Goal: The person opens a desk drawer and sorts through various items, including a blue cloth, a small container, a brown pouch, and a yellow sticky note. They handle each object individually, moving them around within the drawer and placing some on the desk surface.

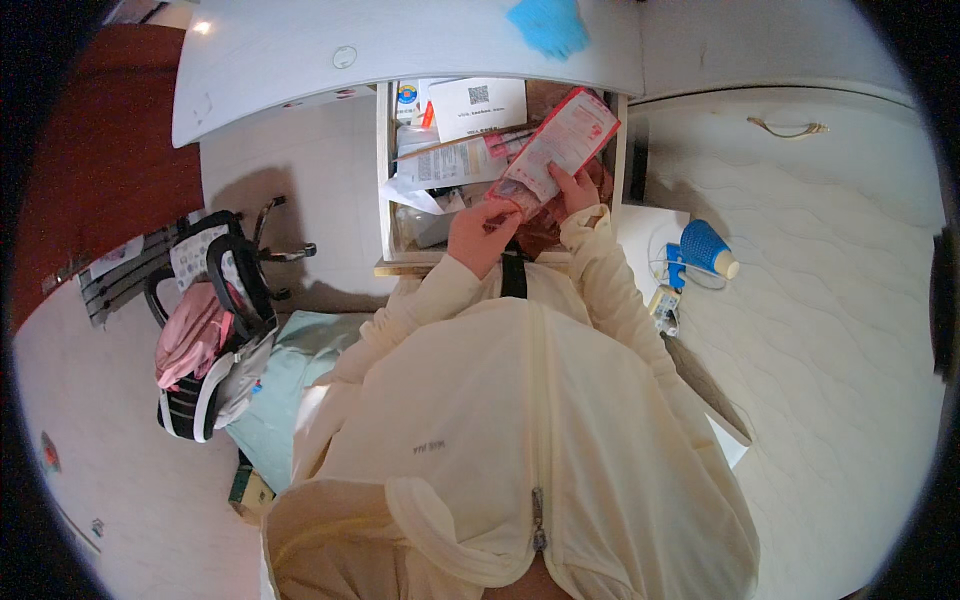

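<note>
Both my hands are over an open drawer (pixel 385 172) below a white desktop. A flat red-edged packet (pixel 574 131), printed with small writing and clear toward its near end, slants across the drawer's right side. My left hand (pixel 484 231) pinches the packet's near corner. Along its right edge, my right hand (pixel 576 189) grips the packet with the thumb on top. Under it lie a white card (pixel 480 109) bearing a printed code, a thin brown stick (pixel 450 142), a printed sheet (pixel 454 165) and red plastic wrapping (pixel 541 236). The drawer's bottom is mostly hidden.
A blue cloth-like item (pixel 551 28) lies on the white desktop (pixel 435 45). At the left stands a wheeled chair (pixel 281 251) beside a bag (pixel 217 322) with pink cloth (pixel 193 330). A blue cone-shaped object (pixel 703 247) and a power strip (pixel 664 306) sit at the right.
</note>
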A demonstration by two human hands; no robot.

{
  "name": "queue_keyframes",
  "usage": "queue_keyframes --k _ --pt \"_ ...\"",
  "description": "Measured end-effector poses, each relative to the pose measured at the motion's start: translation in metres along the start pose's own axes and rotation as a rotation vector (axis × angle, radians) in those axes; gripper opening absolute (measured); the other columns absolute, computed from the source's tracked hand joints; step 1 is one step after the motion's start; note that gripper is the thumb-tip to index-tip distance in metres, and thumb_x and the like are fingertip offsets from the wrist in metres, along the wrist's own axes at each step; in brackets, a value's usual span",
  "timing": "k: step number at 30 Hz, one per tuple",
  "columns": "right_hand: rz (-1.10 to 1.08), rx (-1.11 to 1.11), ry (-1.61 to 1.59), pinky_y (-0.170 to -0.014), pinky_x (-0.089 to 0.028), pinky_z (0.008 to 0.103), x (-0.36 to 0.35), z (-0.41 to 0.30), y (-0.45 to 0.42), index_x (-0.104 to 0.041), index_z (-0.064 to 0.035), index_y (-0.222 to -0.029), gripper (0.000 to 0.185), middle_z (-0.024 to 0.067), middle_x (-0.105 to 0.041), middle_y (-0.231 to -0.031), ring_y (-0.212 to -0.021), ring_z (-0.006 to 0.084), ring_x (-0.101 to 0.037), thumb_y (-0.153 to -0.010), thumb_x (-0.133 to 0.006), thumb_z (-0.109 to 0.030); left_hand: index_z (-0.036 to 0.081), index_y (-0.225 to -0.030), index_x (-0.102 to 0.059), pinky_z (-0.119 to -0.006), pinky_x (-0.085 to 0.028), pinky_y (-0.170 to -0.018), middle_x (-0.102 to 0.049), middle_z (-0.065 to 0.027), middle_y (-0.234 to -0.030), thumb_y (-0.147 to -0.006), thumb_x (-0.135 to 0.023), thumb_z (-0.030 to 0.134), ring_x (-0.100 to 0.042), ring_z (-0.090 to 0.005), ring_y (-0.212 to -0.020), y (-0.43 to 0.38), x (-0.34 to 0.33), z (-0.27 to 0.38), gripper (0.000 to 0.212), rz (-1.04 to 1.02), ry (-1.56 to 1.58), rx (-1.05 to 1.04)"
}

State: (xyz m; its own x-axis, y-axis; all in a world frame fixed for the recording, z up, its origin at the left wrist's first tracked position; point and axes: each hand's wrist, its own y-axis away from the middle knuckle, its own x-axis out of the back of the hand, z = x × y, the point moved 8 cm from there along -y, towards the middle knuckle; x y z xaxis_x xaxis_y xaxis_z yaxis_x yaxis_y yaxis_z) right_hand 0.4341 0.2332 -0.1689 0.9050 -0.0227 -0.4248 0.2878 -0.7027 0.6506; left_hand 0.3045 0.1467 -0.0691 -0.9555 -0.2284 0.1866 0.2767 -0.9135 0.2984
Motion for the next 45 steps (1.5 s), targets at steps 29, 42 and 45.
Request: queue_keyframes --k 29,42,45 --pt "0.114 0.629 1.093 -0.067 -0.042 0.0290 0.036 -0.102 -0.034 -0.050 -0.0024 -0.090 0.026 0.0094 -0.056 -0.080 -0.072 0.0193 -0.054 -0.070 -0.055 -0.019 0.004 -0.090 -0.053 -0.017 -0.034 -0.046 -0.047 0.0024 -0.060 -0.073 -0.050 0.008 -0.041 -0.0037 -0.052 0.016 0.000 -0.037 0.017 -0.130 0.427 0.291" --pt "0.134 0.301 1.483 -0.077 -0.039 0.0309 0.056 -0.015 -0.035 -0.048 0.0018 -0.098 0.056 0.0165 -0.053 -0.093 -0.087 0.0265 -0.050 -0.057 -0.065 -0.031 0.006 -0.093 -0.052 -0.016 -0.033 -0.042 -0.051 0.0012 -0.065 -0.074 -0.048 0.009 -0.040 -0.0032 -0.051 0.023 -0.007 -0.050 0.019 -0.178 0.374 0.308" --pt "-0.015 0.190 1.366 -0.080 -0.037 0.0333 0.048 -0.022 -0.025 -0.046 -0.0008 -0.102 0.058 0.0168 -0.048 -0.104 -0.095 0.0282 -0.046 -0.058 -0.062 -0.034 0.006 -0.093 -0.052 -0.016 -0.033 -0.042 -0.051 0.0005 -0.066 -0.074 -0.047 0.009 -0.039 -0.0033 -0.050 0.028 -0.002 -0.049 0.020 -0.148 0.404 0.309"
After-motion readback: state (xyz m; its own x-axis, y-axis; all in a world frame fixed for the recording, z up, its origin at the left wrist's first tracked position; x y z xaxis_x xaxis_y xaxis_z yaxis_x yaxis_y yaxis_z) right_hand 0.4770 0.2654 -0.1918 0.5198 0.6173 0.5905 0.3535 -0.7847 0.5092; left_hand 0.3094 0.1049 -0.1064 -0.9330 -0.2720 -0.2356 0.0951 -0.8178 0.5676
